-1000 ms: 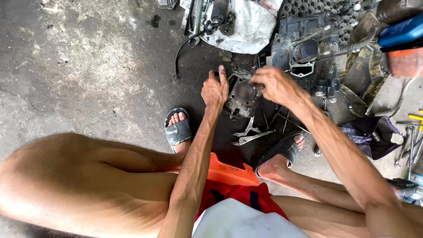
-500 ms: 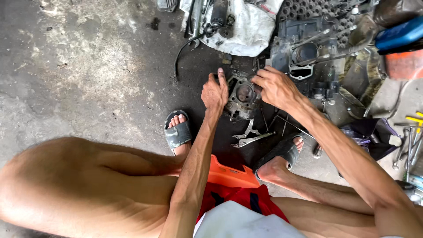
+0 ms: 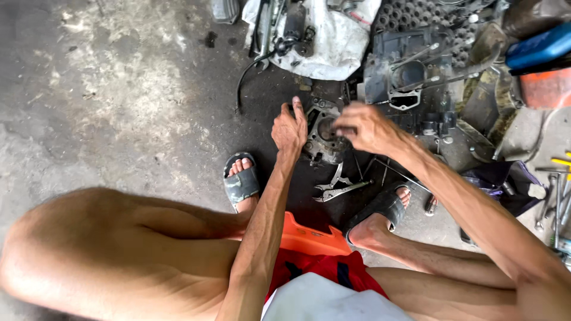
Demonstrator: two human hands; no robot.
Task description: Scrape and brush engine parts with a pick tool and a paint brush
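1. Both hands work at a dark metal engine part (image 3: 324, 138) lying on the concrete floor (image 3: 119, 107), between the person's two feet and a little beyond them.
2. Left of the engine part, the left hand (image 3: 289, 129) presses against its left side, fingers extended and lightly curled along the edge, thumb apart; it steadies the part rather than closing round it.
3. Right of that, the right hand (image 3: 364, 126) sits over the top right of the engine part with its fingers pinched together; it is blurred, so whether it grips something small cannot be told.
4. Just below the engine part, silver pliers (image 3: 339, 189) lie on the floor with handles spread.
5. Below and left of the engine part, a foot in a grey sandal (image 3: 241, 181) rests on the floor; a second sandalled foot (image 3: 380, 208) sits below and right.
6. Above the engine part lies a dirty white cloth (image 3: 333, 41) with dark parts on it.
7. Above and right of the engine part stands a dark engine casing (image 3: 410, 71); farther right, a blue container (image 3: 538, 47).
8. Far right of the engine part, wrenches (image 3: 553, 202) lie scattered on the floor.
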